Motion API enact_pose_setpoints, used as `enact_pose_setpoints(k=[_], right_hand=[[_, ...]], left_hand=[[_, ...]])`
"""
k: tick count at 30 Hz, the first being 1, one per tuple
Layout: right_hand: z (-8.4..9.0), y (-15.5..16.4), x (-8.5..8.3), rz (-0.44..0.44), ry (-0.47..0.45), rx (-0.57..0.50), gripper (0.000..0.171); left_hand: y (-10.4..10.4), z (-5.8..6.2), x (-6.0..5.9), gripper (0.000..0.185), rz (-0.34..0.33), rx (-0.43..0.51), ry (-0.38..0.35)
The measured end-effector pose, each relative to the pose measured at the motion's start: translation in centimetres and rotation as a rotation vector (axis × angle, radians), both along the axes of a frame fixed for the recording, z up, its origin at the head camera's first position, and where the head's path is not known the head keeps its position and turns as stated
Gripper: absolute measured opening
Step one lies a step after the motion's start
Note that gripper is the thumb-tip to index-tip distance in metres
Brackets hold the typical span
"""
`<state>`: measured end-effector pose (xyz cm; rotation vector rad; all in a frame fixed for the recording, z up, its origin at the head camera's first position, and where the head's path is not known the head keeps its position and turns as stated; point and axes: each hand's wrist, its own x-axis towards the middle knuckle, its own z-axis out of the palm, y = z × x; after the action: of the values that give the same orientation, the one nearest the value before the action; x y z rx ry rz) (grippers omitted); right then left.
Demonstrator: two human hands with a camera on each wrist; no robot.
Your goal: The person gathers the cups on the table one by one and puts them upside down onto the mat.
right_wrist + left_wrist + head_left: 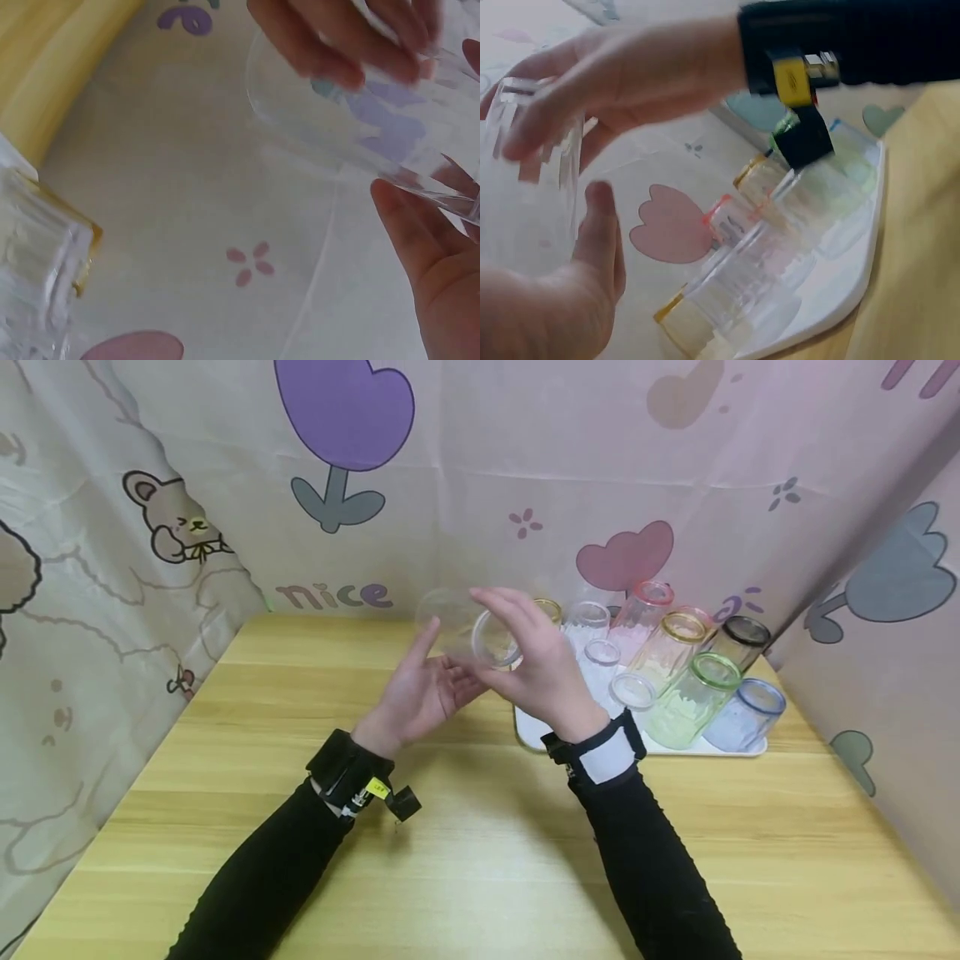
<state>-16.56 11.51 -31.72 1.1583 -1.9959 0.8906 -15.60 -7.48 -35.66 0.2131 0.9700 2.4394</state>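
Observation:
A clear drinking glass point(452, 620) is held on its side above the table, between the two hands. The right hand point(540, 668) grips the end nearer the tray, fingers above and thumb below; in the left wrist view its fingers lie over the glass point(525, 217). Palm up, the left hand point(423, 697) is beneath and beside the glass, thumb raised and fingers extended toward the right hand. In the right wrist view the left fingers are blurred and overlap the glass point(289, 124); how firmly they touch it is unclear.
On the wooden table point(450, 877), a white tray point(531, 727) at the right carries several glasses, including a green-rimmed glass point(690, 706) and a blue-rimmed glass point(746, 718). A patterned curtain point(465, 510) hangs directly behind the table. Both wrists wear black bands.

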Motion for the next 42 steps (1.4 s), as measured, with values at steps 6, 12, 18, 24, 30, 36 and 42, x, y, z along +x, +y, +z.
enact_pose_setpoints(k=[6,12,18,24,30,36,42], right_hand=[[1.2,1.9,0.4,-0.100,-0.014,-0.088,0.072],[2.7,3.8,1.2,-0.184,-0.035,-0.190,0.068],[4.0,6.2,2.3,-0.275,-0.182,-0.110,0.067],[4.2,8.0,2.6,-0.333,-0.423,0.104,0.063],[3.4,8.6,1.6,-0.341,-0.607,0.310,0.060],[1.9,8.4,0.1,-0.292,-0.688,0.444,0.061],[1.0,8.5,-0.5,-0.279,-0.742,0.501,0.062]], left_hand=[[0.0,-0.2,0.2,0.050,0.035,-0.080,0.094],[-0.7,-0.5,-0.5,0.028,0.158,-0.181,0.126],[-1.8,-0.6,-1.3,0.032,0.234,-0.530,0.259],[-3.1,-0.9,-2.0,0.051,0.310,-0.902,0.400],[-4.4,-1.5,-2.5,0.052,0.364,-1.060,0.435],[-4.9,-1.9,-2.8,0.053,0.350,-1.091,0.444],[-4.8,-1.7,-2.7,0.052,0.340,-1.123,0.463]])
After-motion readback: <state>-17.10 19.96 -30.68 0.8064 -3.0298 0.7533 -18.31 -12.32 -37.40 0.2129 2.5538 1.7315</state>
